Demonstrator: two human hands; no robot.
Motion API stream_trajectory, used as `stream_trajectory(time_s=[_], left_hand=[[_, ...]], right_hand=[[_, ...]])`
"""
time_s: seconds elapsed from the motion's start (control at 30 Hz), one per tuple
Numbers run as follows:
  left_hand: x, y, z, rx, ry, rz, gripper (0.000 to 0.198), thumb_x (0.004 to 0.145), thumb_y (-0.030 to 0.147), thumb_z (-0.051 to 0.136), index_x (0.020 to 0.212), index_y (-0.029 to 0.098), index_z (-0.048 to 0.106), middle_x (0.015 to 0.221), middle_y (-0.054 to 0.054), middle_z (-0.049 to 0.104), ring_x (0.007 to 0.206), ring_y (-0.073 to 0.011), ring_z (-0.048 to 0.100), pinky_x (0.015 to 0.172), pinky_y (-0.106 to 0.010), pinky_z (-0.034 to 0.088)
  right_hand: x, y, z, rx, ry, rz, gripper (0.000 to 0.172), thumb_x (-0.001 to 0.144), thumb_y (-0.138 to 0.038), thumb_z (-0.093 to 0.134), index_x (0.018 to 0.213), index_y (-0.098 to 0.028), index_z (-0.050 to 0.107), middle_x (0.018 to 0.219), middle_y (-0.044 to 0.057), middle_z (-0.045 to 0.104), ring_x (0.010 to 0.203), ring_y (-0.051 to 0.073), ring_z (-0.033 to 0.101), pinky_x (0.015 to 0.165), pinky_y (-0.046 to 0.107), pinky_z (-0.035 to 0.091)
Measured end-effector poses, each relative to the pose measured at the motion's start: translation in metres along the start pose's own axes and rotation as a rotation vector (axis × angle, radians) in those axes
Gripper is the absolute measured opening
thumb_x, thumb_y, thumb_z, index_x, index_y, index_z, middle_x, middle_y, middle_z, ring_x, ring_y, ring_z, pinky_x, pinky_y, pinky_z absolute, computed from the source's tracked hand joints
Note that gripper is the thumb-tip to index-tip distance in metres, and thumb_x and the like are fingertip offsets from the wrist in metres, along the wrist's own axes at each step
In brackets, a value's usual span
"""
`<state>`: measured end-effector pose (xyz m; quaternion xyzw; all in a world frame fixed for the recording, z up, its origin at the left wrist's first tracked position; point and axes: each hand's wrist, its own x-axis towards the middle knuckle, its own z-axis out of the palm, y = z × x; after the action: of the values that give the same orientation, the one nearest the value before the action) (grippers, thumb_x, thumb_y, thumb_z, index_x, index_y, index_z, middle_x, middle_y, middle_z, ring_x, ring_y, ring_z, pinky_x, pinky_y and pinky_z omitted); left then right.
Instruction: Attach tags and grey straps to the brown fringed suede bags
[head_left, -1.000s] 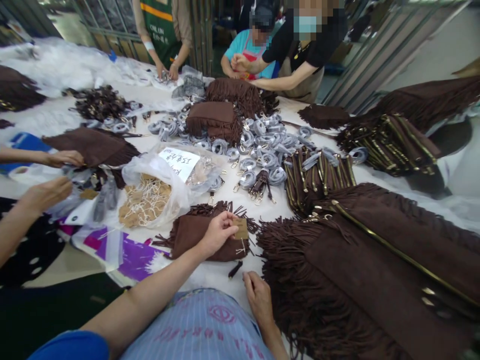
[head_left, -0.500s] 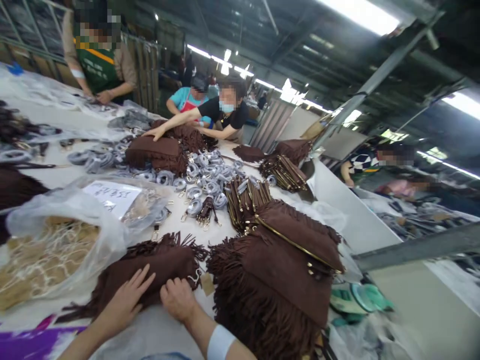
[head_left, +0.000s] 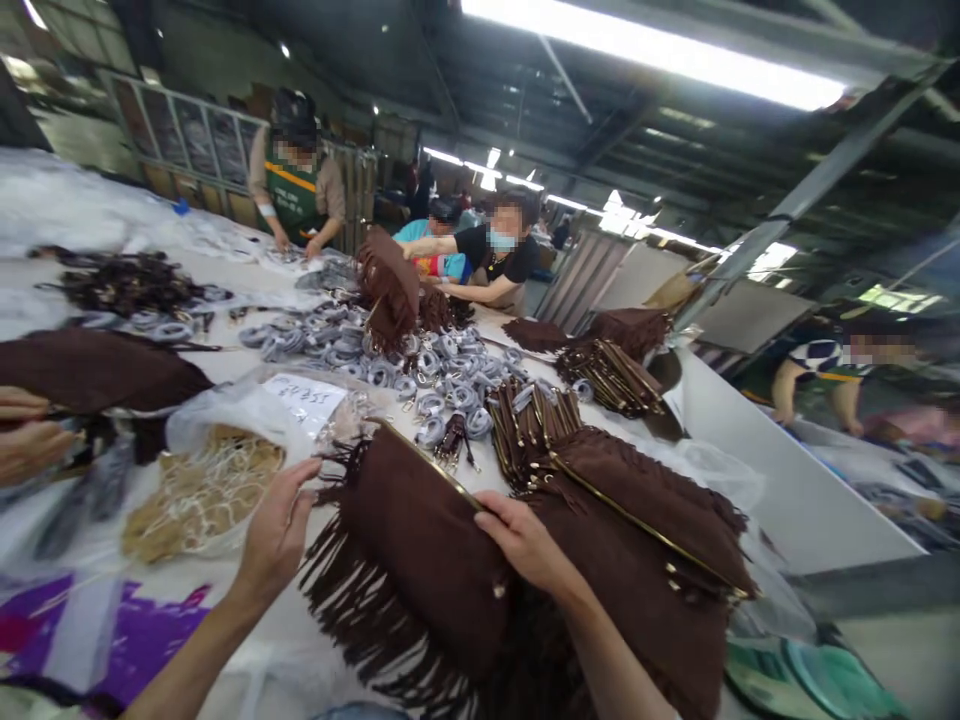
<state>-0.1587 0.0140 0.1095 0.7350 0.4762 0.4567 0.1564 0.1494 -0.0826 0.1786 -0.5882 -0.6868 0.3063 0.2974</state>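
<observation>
A dark brown fringed handbag [head_left: 420,540] is tilted up in front of me, its gold zip edge at the top and its fringe hanging toward the lower left. My right hand [head_left: 525,540] grips it at that zip edge, thumb on the near face. Beside the bag's left end is my left hand [head_left: 281,530], its fingers stretched out near the fringe; whether they touch it I cannot tell. More brown fringed bags [head_left: 645,500] lie stacked on the right, next to the held one. Behind them is a pile of brown pieces with gold edges [head_left: 529,430].
Coiled grey straps [head_left: 450,370] spread over the middle of the table. A clear plastic bag of tan tags with white strings [head_left: 202,490] sits on the left, near a handwritten paper [head_left: 304,398]. Another person's hands [head_left: 30,435] are at the left edge. A co-worker [head_left: 499,255] reaches across the far side.
The handbag that lay flat under my hands is now raised and tilted, in my right hand. My left hand has come off it to the side. The far co-worker has lifted a brown bag.
</observation>
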Motion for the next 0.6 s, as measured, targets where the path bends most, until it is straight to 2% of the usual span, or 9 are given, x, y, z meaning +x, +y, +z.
stream_trajectory(time_s=[0.13,0.23,0.33,0.4,0.47,0.53,0.6], left_hand=[[-0.010,-0.006,0.014,-0.110,-0.199,-0.028,0.036,0.091,0.043,0.040,0.100,0.018,0.065,0.103,-0.008,0.070,0.097,-0.0222,0.066,0.090,-0.035,0.052],[-0.017,-0.009,0.022,-0.146,-0.278,-0.003,0.038,0.090,0.047,0.042,0.094,0.019,0.068,0.096,-0.008,0.073,0.089,-0.0219,0.069,0.084,-0.032,0.055],[-0.016,-0.013,0.023,-0.155,-0.338,-0.013,0.041,0.088,0.052,0.044,0.093,0.020,0.069,0.091,-0.007,0.074,0.081,-0.0210,0.070,0.077,-0.029,0.056],[-0.013,-0.017,0.024,-0.152,-0.369,-0.022,0.044,0.088,0.055,0.043,0.093,0.019,0.069,0.090,-0.007,0.074,0.079,-0.0203,0.070,0.075,-0.027,0.056],[-0.012,-0.020,0.026,-0.138,-0.385,-0.022,0.046,0.087,0.056,0.043,0.092,0.020,0.070,0.090,-0.006,0.074,0.080,-0.0202,0.070,0.074,-0.026,0.056],[-0.014,-0.023,0.029,-0.119,-0.394,-0.013,0.045,0.087,0.056,0.043,0.090,0.020,0.071,0.090,-0.005,0.074,0.081,-0.0205,0.070,0.075,-0.026,0.056],[-0.020,-0.028,0.033,-0.106,-0.412,-0.002,0.043,0.087,0.054,0.044,0.088,0.021,0.071,0.090,-0.005,0.074,0.083,-0.0208,0.070,0.077,-0.026,0.056]], right_hand=[[-0.040,-0.009,-0.048,0.162,0.027,0.136,0.024,0.088,-0.037,0.052,0.089,-0.020,0.069,0.084,0.002,0.068,0.078,0.020,0.060,0.070,0.027,0.047],[-0.068,-0.014,-0.084,0.270,0.031,0.247,0.027,0.084,-0.042,0.059,0.093,-0.020,0.071,0.085,0.004,0.069,0.073,0.020,0.062,0.065,0.028,0.049],[-0.092,-0.012,-0.136,0.248,0.000,0.363,0.037,0.079,-0.049,0.065,0.097,-0.018,0.072,0.084,0.005,0.070,0.074,0.021,0.063,0.067,0.030,0.052],[-0.106,0.000,-0.174,0.133,0.008,0.449,0.042,0.080,-0.052,0.062,0.103,-0.017,0.070,0.085,0.005,0.070,0.079,0.023,0.065,0.073,0.032,0.053],[-0.117,0.021,-0.201,-0.112,0.049,0.496,0.043,0.083,-0.051,0.054,0.105,-0.017,0.069,0.091,0.008,0.070,0.087,0.025,0.065,0.080,0.036,0.053],[-0.123,0.050,-0.207,-0.489,0.129,0.529,0.044,0.084,-0.045,0.047,0.107,-0.014,0.068,0.105,0.015,0.068,0.099,0.031,0.062,0.091,0.045,0.048],[-0.123,0.081,-0.188,-0.804,0.218,0.597,0.052,0.084,-0.041,0.045,0.125,-0.012,0.060,0.129,0.021,0.056,0.119,0.036,0.052,0.100,0.055,0.039]])
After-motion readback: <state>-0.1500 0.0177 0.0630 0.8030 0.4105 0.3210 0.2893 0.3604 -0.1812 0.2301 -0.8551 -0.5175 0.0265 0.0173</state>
